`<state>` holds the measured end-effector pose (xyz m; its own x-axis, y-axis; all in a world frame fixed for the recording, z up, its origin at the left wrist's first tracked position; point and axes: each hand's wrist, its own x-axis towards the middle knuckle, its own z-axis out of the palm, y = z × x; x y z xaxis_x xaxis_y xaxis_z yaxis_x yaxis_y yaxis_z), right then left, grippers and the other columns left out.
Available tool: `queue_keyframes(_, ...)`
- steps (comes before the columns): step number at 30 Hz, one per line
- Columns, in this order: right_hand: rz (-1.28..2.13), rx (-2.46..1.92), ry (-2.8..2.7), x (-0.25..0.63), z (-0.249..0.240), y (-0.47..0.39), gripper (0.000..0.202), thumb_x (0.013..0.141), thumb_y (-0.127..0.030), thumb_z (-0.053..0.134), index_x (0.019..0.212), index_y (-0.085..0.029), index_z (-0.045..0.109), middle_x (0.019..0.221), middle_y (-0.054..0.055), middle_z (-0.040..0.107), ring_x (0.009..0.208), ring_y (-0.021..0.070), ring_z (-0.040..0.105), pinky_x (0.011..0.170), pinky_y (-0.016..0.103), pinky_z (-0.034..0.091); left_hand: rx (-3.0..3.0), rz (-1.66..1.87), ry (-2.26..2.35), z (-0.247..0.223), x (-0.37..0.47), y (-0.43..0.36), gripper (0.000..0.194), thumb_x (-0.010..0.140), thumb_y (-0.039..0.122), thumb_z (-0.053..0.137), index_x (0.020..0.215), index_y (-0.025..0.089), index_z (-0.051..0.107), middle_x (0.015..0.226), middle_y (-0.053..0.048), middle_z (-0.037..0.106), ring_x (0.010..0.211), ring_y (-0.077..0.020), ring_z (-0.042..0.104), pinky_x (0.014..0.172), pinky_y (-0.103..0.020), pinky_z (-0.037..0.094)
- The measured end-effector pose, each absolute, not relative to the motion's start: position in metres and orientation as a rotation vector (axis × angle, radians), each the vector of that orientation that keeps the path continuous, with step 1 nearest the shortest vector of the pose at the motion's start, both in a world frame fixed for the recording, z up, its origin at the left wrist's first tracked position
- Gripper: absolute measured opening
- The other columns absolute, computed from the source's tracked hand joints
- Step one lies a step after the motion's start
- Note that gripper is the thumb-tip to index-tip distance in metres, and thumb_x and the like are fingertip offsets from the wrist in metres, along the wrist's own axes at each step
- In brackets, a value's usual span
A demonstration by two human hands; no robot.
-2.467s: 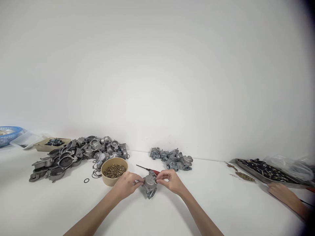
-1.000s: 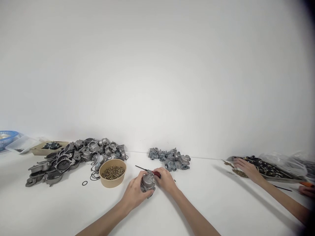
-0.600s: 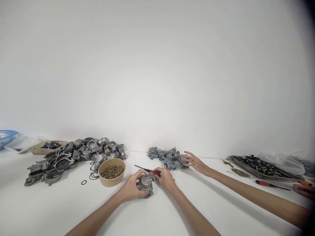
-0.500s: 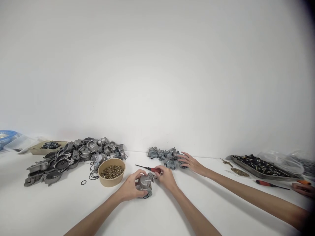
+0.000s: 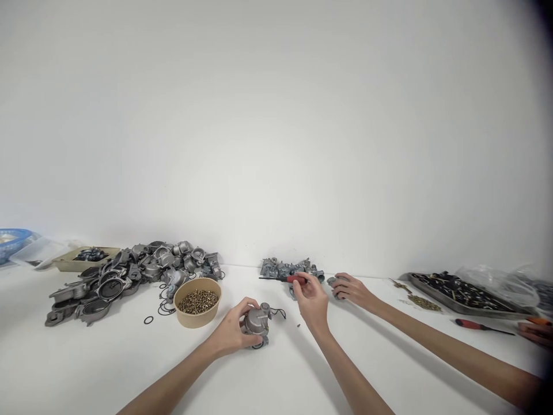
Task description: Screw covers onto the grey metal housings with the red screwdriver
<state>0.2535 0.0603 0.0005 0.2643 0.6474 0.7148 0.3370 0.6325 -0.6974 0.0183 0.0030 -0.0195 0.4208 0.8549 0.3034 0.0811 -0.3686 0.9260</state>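
My left hand (image 5: 235, 329) is wrapped around a grey metal carburetor (image 5: 258, 320), steadying it on the white table. A thin black loop (image 5: 279, 313) sticks out from its right side. In my right hand (image 5: 311, 301) is a screwdriver, gripped by its red handle (image 5: 297, 279), with the dark shaft pointing left. The hand is raised in front of a cluster of grey carburetor bodies (image 5: 272, 267) by the wall. A tiny screw-like piece (image 5: 298, 325) lies on the table below my right hand.
Left stand a tan bowl (image 5: 178, 311) of brass screws, a heap of grey housings (image 5: 147, 271) and loose black O-rings (image 5: 148, 320). A co-worker's hand (image 5: 354, 291) grasps a carburetor body. Farther right are a metal tray (image 5: 475, 308) of dark parts and another red screwdriver (image 5: 469, 324).
My right hand has lifted the screwdriver away from the carburetor, up and to the right. My left hand stays on the carburetor. The co-worker's hand has pulled a carburetor body right.
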Motion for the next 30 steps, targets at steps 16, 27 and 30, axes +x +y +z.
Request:
queue_keyframes(16, 0.404, -0.797, -1.227, 0.249, 0.036, 0.022, 0.033, 0.087, -0.039, 0.063, 0.112, -0.019, 0.066, 0.074, 0.002, 0.058, 0.063, 0.0187, 0.06, 0.056, 0.032, 0.052, 1.801, 1.038, 0.772, -0.021, 0.015, 0.004, 0.052, 0.067, 0.013, 0.076, 0.109, 0.024, 0.048, 0.109, -0.004, 0.062, 0.095, -0.0197, 0.06, 0.086, -0.033, 0.047)
queue_keyframes(27, 0.398, -0.786, -1.255, 0.255, 0.036, 0.025, 0.034, 0.085, -0.038, 0.062, 0.113, -0.018, 0.066, 0.075, 0.002, 0.057, 0.061, 0.0174, 0.059, 0.054, 0.03, 0.051, 1.802, 1.044, 0.792, -0.024, 0.014, 0.005, 0.055, 0.065, 0.015, 0.078, 0.111, 0.024, 0.049, 0.109, -0.004, 0.062, 0.097, -0.0211, 0.059, 0.085, -0.032, 0.048)
queue_keyframes(30, 0.401, -0.796, -1.286, 0.255, 0.034, 0.027, 0.036, 0.086, -0.039, 0.062, 0.114, -0.018, 0.066, 0.075, 0.002, 0.06, 0.062, 0.0175, 0.059, 0.054, 0.03, 0.051, 1.799, 1.037, 0.797, -0.023, 0.014, 0.005, 0.055, 0.065, 0.015, 0.078, 0.111, 0.024, 0.05, 0.11, -0.004, 0.062, 0.098, -0.0211, 0.059, 0.085, -0.032, 0.048)
